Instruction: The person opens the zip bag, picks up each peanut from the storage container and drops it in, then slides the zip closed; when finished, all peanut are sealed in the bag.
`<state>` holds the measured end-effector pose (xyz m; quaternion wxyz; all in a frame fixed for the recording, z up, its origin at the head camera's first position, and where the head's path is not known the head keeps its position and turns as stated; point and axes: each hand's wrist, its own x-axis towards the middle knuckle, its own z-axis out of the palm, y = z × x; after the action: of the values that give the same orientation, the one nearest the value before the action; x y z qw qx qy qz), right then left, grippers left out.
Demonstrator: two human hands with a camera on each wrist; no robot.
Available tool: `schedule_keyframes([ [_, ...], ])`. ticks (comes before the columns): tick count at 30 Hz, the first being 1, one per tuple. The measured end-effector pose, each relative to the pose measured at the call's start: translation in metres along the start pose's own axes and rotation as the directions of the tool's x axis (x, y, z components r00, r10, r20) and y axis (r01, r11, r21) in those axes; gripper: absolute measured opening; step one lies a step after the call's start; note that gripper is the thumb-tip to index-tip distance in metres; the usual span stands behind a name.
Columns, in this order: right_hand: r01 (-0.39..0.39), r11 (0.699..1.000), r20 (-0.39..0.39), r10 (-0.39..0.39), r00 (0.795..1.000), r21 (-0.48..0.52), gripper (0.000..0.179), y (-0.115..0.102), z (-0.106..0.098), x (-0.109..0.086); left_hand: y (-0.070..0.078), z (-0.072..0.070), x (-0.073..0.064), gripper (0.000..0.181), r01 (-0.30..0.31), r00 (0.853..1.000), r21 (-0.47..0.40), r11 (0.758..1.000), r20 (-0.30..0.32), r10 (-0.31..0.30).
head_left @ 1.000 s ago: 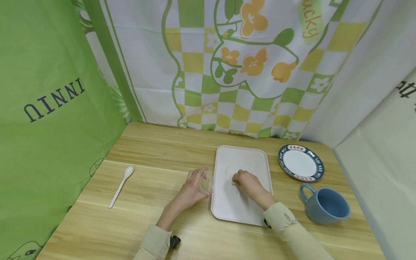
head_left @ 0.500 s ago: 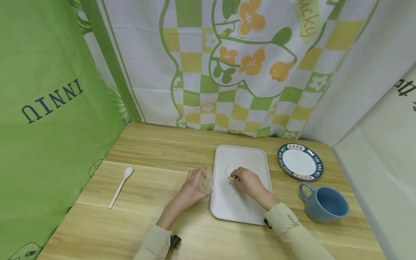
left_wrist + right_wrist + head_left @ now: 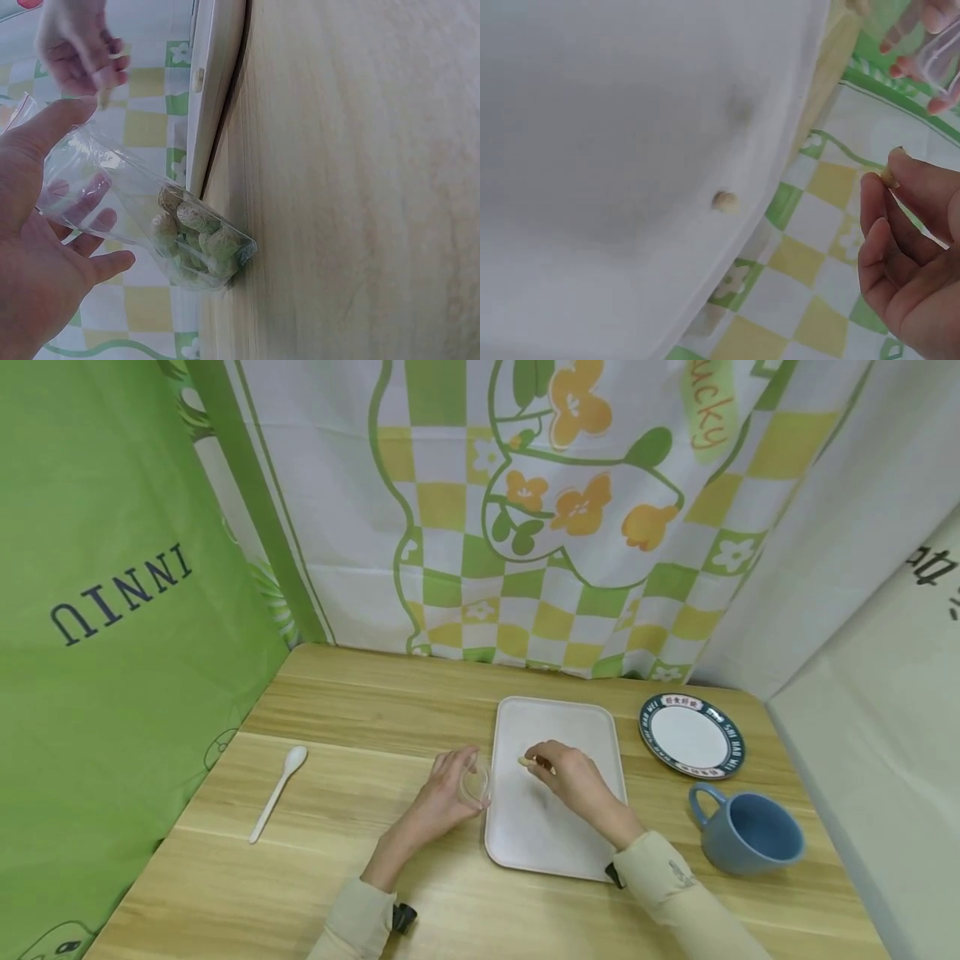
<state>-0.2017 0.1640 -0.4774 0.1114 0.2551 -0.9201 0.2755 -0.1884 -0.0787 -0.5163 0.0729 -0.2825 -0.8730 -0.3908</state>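
Note:
My left hand (image 3: 442,793) holds a clear plastic bag (image 3: 112,161) upright at the tray's left edge, thumb on one side of its mouth and fingers on the other. Several peanuts in the shell (image 3: 196,232) fill the bag's bottom. Over the white tray (image 3: 555,835), my right hand (image 3: 573,781) pinches a peanut (image 3: 889,178) between thumb and fingertips, a short way from the bag's mouth. Another small pale peanut (image 3: 724,201) lies on the tray in the right wrist view; in the head view the right hand hides it.
A white spoon (image 3: 279,793) lies on the wooden table (image 3: 360,710) at the left. To the right of the tray are a green-rimmed plate (image 3: 690,737) and, nearer, a blue mug (image 3: 750,835). Patterned cloth (image 3: 525,527) hangs behind the table.
My right hand has lifted the peanut off the tray and moved slightly left and away from me, towards the bag. My left hand and the bag have stayed in place.

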Motion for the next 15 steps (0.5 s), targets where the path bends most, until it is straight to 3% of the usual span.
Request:
schedule_keyframes([
  [8, 0.219, 0.974, -0.142, -0.208, 0.968, 0.066, 0.016, -0.021, -0.008, 0.007, 0.000, -0.001, 0.000, 0.084, -0.004, 1.000, -0.007, 1.000, 0.003, 0.004],
  [15, 0.240, 0.967, -0.136, -0.228, 0.964, 0.083, 0.016, -0.034, -0.010, 0.008, 0.000, -0.001, 0.000, 0.083, -0.009, 1.000, -0.006, 1.000, 0.000, 0.009],
])
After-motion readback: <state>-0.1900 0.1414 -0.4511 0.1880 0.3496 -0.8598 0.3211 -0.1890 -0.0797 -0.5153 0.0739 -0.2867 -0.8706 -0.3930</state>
